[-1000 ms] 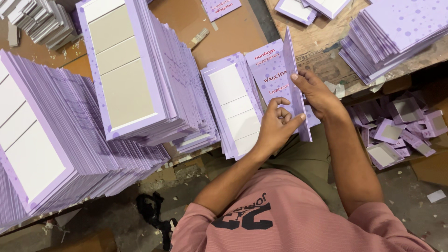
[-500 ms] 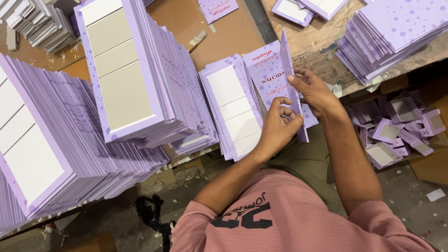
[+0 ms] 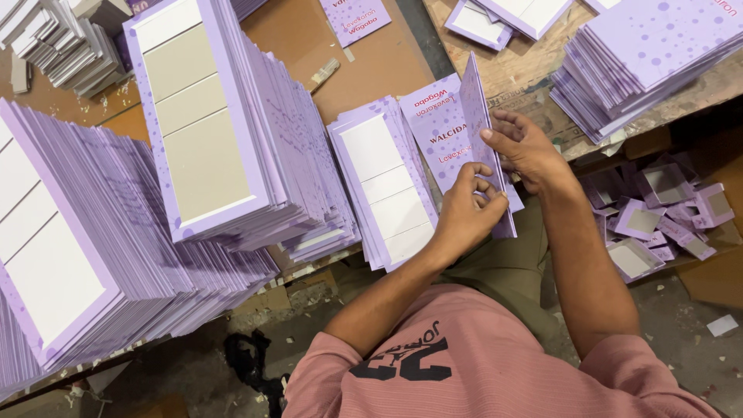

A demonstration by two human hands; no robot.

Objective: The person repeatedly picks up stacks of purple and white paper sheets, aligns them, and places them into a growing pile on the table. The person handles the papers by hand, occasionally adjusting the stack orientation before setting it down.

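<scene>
Tight spot: lilac card stacks [image 3: 232, 139] crowd the bench [image 3: 371, 54] from 9 to 12 o'clock. Left hand [image 3: 464, 213] and right hand [image 3: 526, 151] fingers pinch the folded card cover [image 3: 484, 131], tilted up on edge.

The location is a packaging workshop. Tall stacks of flat lilac cardboard box blanks [image 3: 224, 147] cover a scuffed brown wooden workbench [image 3: 371, 70]. Lilac offcut scraps [image 3: 658, 217] litter the dusty concrete floor [image 3: 696, 364].

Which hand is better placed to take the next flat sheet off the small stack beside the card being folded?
Left, probably. The left hand pinches the folded card on the side nearest the small stack. The right hand braces the card's far side, so it would have to cross over.
</scene>
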